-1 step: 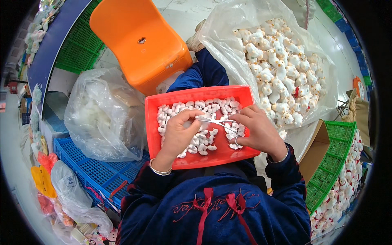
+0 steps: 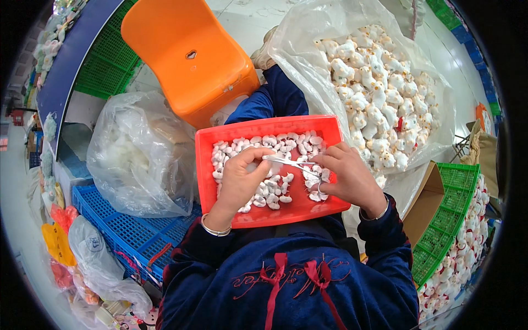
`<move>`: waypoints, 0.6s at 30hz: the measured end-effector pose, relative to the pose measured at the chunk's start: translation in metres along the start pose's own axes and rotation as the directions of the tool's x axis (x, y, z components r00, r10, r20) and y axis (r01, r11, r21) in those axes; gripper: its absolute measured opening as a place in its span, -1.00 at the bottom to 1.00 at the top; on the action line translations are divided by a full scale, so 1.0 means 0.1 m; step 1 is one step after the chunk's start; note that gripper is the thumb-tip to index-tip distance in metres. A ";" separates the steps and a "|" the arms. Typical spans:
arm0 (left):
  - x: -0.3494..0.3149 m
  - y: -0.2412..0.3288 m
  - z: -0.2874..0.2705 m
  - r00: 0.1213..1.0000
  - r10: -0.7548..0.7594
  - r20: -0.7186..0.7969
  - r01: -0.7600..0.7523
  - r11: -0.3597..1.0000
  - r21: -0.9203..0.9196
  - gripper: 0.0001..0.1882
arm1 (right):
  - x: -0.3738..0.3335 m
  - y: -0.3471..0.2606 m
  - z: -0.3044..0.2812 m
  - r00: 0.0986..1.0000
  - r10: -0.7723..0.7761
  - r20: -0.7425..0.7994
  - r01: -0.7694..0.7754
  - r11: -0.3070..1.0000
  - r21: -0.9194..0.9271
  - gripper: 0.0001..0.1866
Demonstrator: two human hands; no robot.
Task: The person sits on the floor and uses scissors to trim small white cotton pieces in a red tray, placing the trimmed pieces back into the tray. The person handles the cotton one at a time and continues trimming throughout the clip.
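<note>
Over the red plastic tray my left hand pinches a small white plush piece, mostly hidden by the fingers. My right hand holds metal scissors by the ring handles, spread apart. Their tips point left and reach the piece at my left fingertips. Many small white stuffed plush pieces lie in the tray beneath both hands, thickest along the far side. Bare red tray bottom shows between the heaps, near the middle right.
A clear bag of white plush toys lies beyond the tray at right. An orange chair stands far left, near a bag of white stuffing. Blue crate is at left; a carton and green crate at right.
The scissors and my right fingers have shifted very slightly. My left hand and the tray look the same.
</note>
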State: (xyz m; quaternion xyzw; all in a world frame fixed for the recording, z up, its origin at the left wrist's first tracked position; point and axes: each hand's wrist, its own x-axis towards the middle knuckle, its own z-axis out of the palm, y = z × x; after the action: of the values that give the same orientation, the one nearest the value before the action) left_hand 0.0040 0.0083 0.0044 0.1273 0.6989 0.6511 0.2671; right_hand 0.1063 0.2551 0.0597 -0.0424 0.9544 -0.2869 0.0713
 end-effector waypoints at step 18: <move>0.03 -0.13 -0.08 0.969 -0.226 0.098 0.244 0.931 -0.271 -0.88 | -0.07 -0.09 -0.16 0.999 0.051 0.015 -0.049 0.994 -0.096 -0.42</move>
State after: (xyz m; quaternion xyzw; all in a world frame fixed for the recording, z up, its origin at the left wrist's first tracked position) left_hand -0.0009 0.0018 -0.0088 0.0247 0.6003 0.7026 0.3811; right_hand 0.1115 0.2566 0.0788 -0.0244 0.9671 -0.2388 0.0846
